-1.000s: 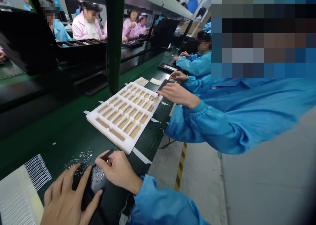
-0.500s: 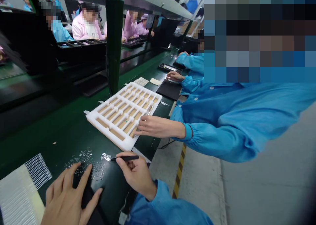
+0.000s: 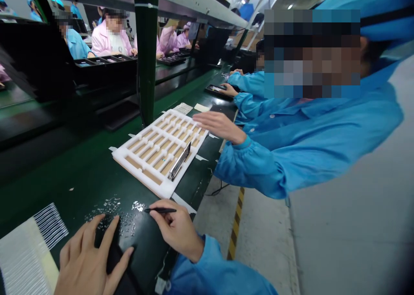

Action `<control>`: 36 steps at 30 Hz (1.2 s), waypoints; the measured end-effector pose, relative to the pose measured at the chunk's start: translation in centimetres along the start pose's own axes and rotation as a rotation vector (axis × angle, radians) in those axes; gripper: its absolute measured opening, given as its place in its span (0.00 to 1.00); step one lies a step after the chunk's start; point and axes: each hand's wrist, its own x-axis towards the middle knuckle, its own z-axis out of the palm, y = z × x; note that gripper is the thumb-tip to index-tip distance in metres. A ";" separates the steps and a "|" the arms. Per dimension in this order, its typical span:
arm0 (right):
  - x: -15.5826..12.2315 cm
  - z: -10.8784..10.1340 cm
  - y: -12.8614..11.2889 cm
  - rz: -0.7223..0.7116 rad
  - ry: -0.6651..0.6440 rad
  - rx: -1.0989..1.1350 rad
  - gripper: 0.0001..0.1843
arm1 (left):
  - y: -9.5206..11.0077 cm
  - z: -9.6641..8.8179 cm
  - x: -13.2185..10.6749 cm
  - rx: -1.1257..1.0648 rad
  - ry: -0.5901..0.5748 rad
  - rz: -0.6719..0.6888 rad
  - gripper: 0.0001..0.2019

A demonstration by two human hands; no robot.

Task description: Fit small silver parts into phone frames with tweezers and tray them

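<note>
The work area is a long desk (image 3: 64, 170) with a dark green top, running forward past a green upright post (image 3: 146, 58), with further workers in pink and blue smocks seated along a parallel line beyond it. On the desk lies a white foam tray (image 3: 139, 173), a lattice of ribs over a tan base. A slim silver metal strip (image 3: 179, 161) lies tilted across the tray's near right corner. To the right, a co-worker in a blue smock sleeve (image 3: 258, 157) holds an open hand (image 3: 220, 127) just beyond the tray's far corner, not gripping anything visible. At the lower left, a white sheet of comb-like strips (image 3: 50, 226) lies on the desk beside a black pad (image 3: 113, 260). The person's left hand (image 3: 90, 260) rests on this pad with fingers spread; its grip is released and holds nothing. Small clear parts (image 3: 111, 213) lie scattered on the desk just beyond that hand, their exact shape too small to tell. The right hand (image 3: 176, 230) has its grip clenched on slender black tweezers (image 3: 160, 210), held like a pen. The tweezer tips point left and sit just beside a bright cluster of the clear parts (image 3: 138, 206).
</note>
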 end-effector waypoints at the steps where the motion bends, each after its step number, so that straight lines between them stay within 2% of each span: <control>1: 0.0 0.0 0.0 0.010 -0.003 0.007 0.08 | 0.0 0.0 0.0 -0.001 -0.005 -0.001 0.29; 6: 0.2 0.2 -0.1 0.089 -0.032 0.064 0.08 | 0.1 -0.1 0.3 -0.058 0.023 0.063 0.27; 11: 1.3 1.7 -0.1 0.167 -0.070 0.186 0.11 | 0.3 0.4 0.7 -0.084 0.018 0.111 0.27; 14: 1.9 2.4 -0.2 0.179 -0.073 0.137 0.12 | 0.4 0.7 1.0 -0.080 -0.007 0.090 0.28; 19: 2.5 2.2 -0.7 0.213 -0.089 0.043 0.14 | 0.8 0.3 1.6 -0.112 0.013 0.108 0.26; 25: 2.1 2.2 -0.7 0.221 -0.029 0.017 0.16 | 0.9 0.4 1.6 -0.108 -0.022 0.079 0.28; 29: 1.2 2.1 -0.5 0.216 0.022 0.095 0.17 | 0.9 0.7 1.4 -0.123 -0.039 0.046 0.29; 36: 0.5 1.7 -0.7 0.124 -0.008 0.097 0.12 | 0.1 1.0 1.2 -0.092 -0.027 0.099 0.32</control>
